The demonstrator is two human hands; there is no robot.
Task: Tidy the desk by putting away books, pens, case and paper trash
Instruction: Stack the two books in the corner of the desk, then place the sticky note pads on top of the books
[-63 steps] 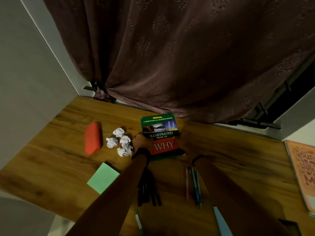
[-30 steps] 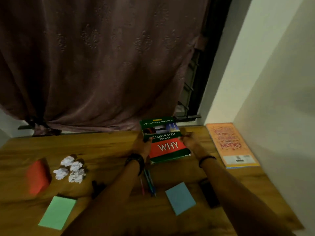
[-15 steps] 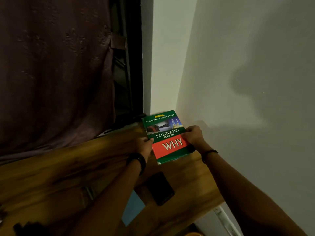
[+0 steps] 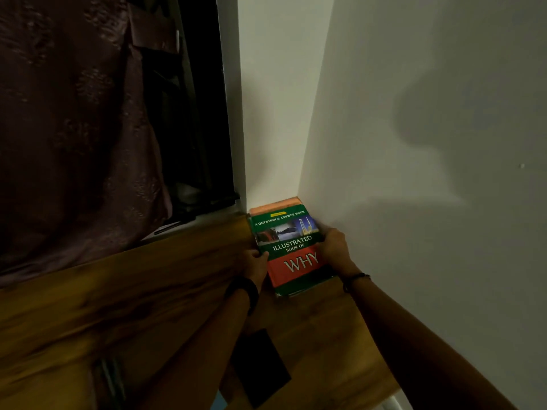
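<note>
Along our right side the pale wall [image 4: 429, 143] fills most of the view and meets a narrower strip of wall at a corner. Left of that corner hangs the dark curtain [image 4: 74, 128], with a black window gap beside it. Below both runs the wooden desk [image 4: 118, 291], its right end against the wall. Our two forearms reach across it toward the corner.

The green book [image 4: 291, 250] sits in that corner, cover up, its right edge close beside the wall. It lies over an orange book [image 4: 275, 204], of which only the far edge peeks out. We cannot tell whether the green book's full weight is down yet.

Nearer us a black rectangle [image 4: 260, 368] lies flat on the desk, partly hidden by our left forearm; we cannot tell what it is. Further left, pens [image 4: 108, 377] show only as a blur.

Our left hand [image 4: 256, 263] grips the green book's left edge, thumb tip on the cover and the other fingers tucked out of sight at the edge. Our right hand [image 4: 334, 247] holds the right edge, fingers curled round it between book and wall. Each wrist carries a dark band.
</note>
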